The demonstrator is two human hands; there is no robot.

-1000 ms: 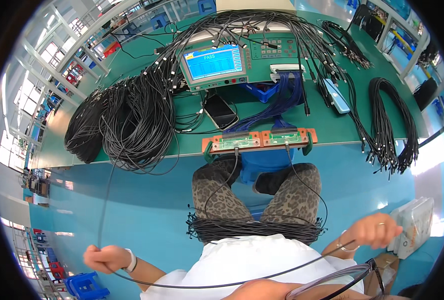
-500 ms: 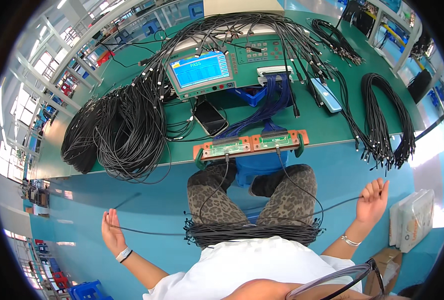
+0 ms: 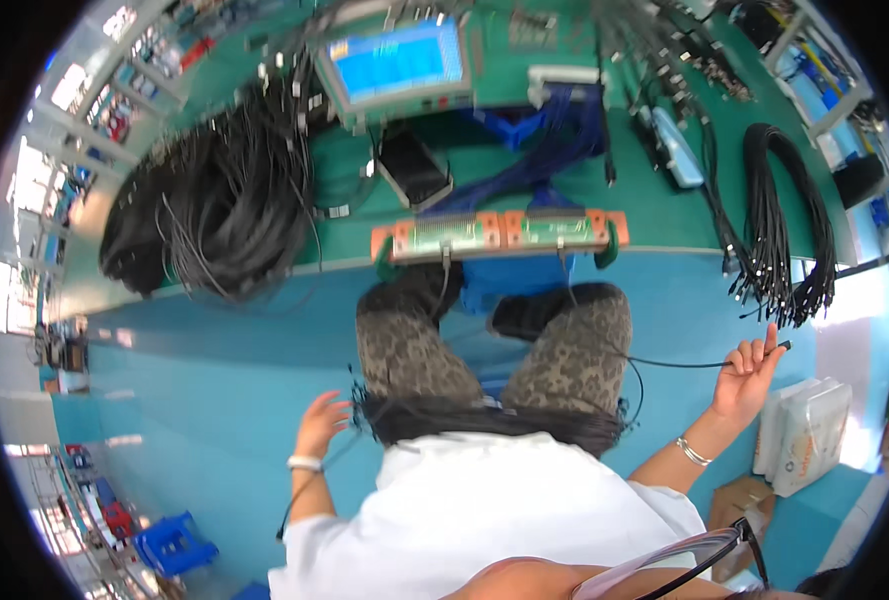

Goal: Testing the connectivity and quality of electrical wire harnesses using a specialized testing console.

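between right grip's point(image 3: 746, 375) fingers, black cable point(image 3: 664, 363)

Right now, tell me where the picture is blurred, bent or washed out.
Head view: the fisheye bends the green bench edge into a curve; the screen and cable bundles at the top look motion-smeared; windows at the left rim blow out white; the right hand holding a thin black cable stays fairly sharp.

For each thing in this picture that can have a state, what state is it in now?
Left hand: open, fingers spread, at the end of the black cable bundle lying across the lap.
Right hand: raised, pinching a thin black cable near its plug end.
Screen of the green tester box: lit, blue.
Orange-and-green connector board: at the bench edge, cables plugged in.
Black cable loops: hanging over the bench edge.
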